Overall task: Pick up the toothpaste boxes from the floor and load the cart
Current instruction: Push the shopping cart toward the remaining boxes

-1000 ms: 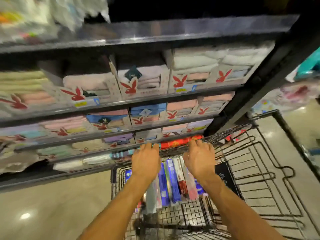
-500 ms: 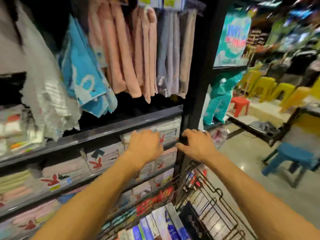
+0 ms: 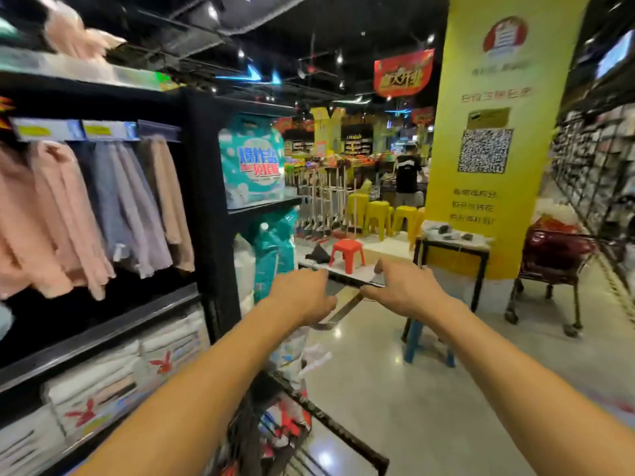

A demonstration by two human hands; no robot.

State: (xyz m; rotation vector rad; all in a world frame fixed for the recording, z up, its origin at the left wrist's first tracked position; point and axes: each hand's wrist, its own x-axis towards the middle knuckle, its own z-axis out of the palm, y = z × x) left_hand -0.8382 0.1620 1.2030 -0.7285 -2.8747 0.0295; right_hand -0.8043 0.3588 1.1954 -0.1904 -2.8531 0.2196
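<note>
Above the cart (image 3: 357,444), left hand (image 3: 300,297) & right hand (image 3: 405,292) hang side by side w/ a gap betw. them, palms down, fingers loose, holding nothing. Toothpaste boxes (image 3: 285,420) are a blur inside the cart's wire, down & back from the left hand; long axis unreadable. None seen on the floor (image 3: 429,407) beside the cart. Left looks nearer.

Teal bag (image 3: 252,163): "爆炸盐"; other txt blurred.
</note>
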